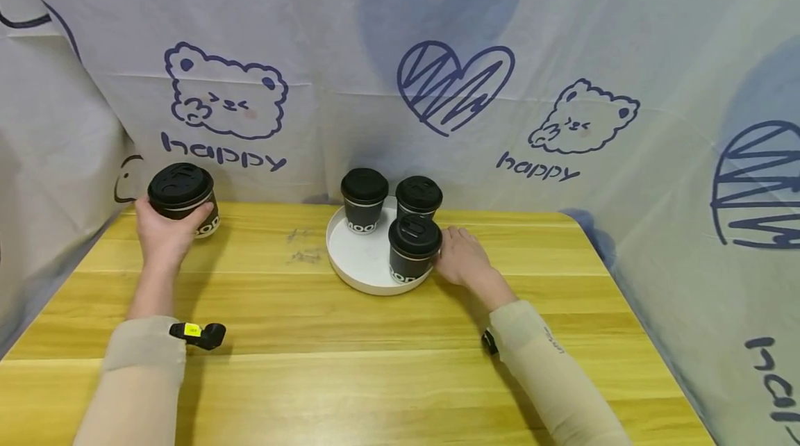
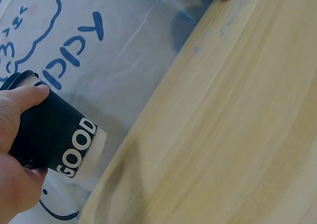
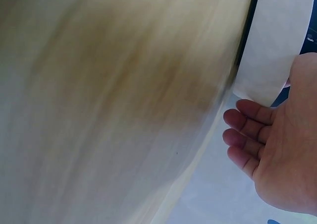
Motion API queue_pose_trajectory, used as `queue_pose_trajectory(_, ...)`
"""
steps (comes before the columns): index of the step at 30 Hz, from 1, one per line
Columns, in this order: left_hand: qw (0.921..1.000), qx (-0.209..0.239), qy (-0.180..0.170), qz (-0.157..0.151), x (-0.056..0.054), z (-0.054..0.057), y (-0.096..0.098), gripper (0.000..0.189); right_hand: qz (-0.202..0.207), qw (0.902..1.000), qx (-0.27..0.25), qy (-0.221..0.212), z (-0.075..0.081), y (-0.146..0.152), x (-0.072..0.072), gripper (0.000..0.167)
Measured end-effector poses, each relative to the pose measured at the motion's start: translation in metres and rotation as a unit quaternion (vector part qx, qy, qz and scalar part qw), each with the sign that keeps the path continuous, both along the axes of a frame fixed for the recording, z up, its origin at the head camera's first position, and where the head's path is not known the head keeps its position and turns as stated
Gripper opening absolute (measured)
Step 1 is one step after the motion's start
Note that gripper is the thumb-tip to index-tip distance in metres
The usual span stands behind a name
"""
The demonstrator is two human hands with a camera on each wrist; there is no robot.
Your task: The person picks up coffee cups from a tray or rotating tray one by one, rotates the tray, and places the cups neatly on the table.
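Works over a yellowish, grained wooden table (image 1: 325, 356), spread beneath all the fingers. Faces a pale, creased cloth (image 1: 325, 29) hung beyond the fingertips; shows on it, left to right, a bear drawing (image 1: 231, 92) past the left fingers, a hatched heart (image 1: 456, 78) farther back between the hands, then a smaller bear (image 1: 584, 116) past the right fingers.

At left, grips a dark lidded cup (image 1: 179, 185) with the left hand (image 1: 164, 232), clamped round its sides, parted only by the cup's width. Shows white lettering below the thumb and, in the left wrist view, a pale base seen against the cloth.

Next, between the hands but just beside the right fingers, shows a round white tray (image 1: 350, 258); bears upright a back-left cup (image 1: 364, 185), farthest from those fingers, a back-right cup (image 1: 419, 193) and a front cup (image 1: 414, 239), nearest them.

At right, rests the right hand (image 1: 464, 257) beside tray and front cup, with fingers (image 3: 247, 124) loosely bent, side by side; cannot tell whether touching the rim.
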State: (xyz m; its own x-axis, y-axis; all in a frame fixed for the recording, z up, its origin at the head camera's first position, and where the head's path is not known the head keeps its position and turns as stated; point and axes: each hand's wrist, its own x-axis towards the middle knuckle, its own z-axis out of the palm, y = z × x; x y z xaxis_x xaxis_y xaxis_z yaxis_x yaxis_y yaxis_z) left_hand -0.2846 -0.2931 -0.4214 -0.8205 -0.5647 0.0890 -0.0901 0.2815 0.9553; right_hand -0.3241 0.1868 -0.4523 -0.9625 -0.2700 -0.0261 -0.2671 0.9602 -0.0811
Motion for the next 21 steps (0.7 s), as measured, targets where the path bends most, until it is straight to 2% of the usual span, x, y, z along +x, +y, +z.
queue_pose_trajectory(9,0.9993,0.018,-0.033,0.006,-0.005,-0.009,-0.008,0.097,0.001,1.0000,-0.001,-0.004,0.000,0.001,0.000,0.050)
queue_pose_trajectory(13,0.9987,0.024,-0.044,0.007,-0.003,-0.013,-0.011,0.098,-0.001,1.0000,-0.001,-0.004,0.001,-0.001,0.001,0.049)
queue_pose_trajectory(21,0.9982,0.006,-0.060,0.001,-0.001,-0.016,-0.014,0.098,0.000,1.0000,0.004,-0.004,0.002,-0.001,0.001,0.050)
